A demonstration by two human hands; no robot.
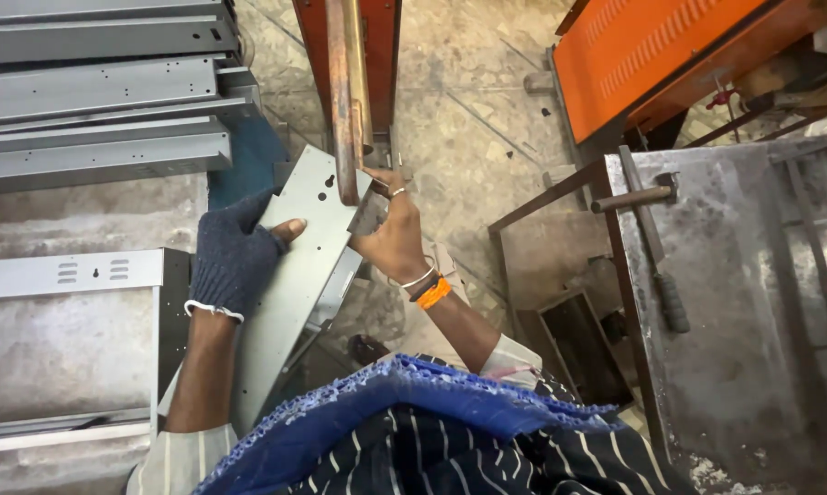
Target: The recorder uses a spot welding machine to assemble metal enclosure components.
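A long grey sheet-metal panel (296, 275) with punched holes runs from my lap up to a copper-coloured vertical bar (346, 101). My left hand (235, 257), in a dark knitted glove with open fingertips, grips the panel's left edge. My right hand (397, 234), bare with a ring and wristbands, holds the panel's upper right end just beside the foot of the bar. The panel's top end sits under the bar's tip.
Stacked grey metal channels (102, 92) lie at upper left, and another slotted panel (65, 275) rests on a bench at left. A steel table (734, 302) with a hammer (656, 238) stands right. An orange machine cover (651, 55) is at upper right.
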